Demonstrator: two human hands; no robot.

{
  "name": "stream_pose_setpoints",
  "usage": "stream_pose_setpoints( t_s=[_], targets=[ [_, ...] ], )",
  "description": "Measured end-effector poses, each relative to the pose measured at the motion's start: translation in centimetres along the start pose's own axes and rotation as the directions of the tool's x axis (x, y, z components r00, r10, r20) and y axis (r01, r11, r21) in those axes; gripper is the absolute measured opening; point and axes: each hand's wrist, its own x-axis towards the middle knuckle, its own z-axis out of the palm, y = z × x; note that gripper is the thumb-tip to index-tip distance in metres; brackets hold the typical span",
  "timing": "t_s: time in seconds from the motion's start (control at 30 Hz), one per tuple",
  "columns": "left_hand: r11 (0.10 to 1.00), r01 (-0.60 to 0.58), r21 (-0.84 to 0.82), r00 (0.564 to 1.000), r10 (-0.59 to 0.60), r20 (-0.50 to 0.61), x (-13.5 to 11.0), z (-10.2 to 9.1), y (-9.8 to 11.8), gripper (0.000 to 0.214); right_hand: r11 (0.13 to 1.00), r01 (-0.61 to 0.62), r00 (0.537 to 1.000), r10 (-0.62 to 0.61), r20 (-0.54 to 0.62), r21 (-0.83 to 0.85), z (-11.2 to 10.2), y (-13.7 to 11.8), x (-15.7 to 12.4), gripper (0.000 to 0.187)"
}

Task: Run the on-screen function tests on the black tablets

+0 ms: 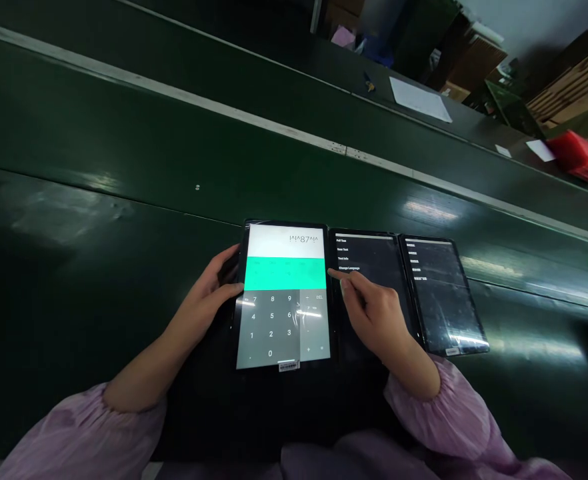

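A tablet (287, 320) with a lit calculator screen lies in front of me, its upper part white and bright green, with a small barcode label at its bottom edge. My left hand (208, 283) grips its left edge, thumb on the front rim and fingers partly hidden behind. My right hand (374, 303) has its index finger stretched to the tablet's right edge beside the green band, other fingers curled, nothing held. Whether that fingertip touches is unclear. Under the right hand lies a second tablet (369, 247) showing a dark text menu, partly covered.
A third tablet (444, 293) with a dark menu and label lies to the right. Across the green worktop (124, 160) runs a pale strip (274, 123). Farther back are a white sheet (419, 99), a red stack (581, 157) and cardboard boxes (474, 60).
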Motion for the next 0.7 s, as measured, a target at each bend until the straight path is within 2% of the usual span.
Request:
stream_pose_setpoints(
  t_s=[0.33, 0.5, 0.7],
  targets=[
    [0.999, -0.035, -0.006, 0.999, 0.035, -0.035, 0.2, 0.1, -0.6, 0.069, 0.999, -0.01, 1.0, 0.01, 0.001, 0.036, -0.3, 0.4, -0.6, 0.039],
    [0.998, -0.021, -0.062, 0.999, 0.018, -0.046, 0.2, 0.2, -0.7, 0.068, 0.999, -0.049, 0.996, 0.048, -0.07, -0.016, -1.2, 1.7, -0.1, 0.038],
    [0.992, -0.089, -0.09, 0.994, 0.083, -0.069, 0.6, 0.3, -1.3, 0.059, 0.995, -0.081, 0.99, 0.074, -0.116, -0.053, -1.8, 3.2, 0.8, 0.038]
  ],
)
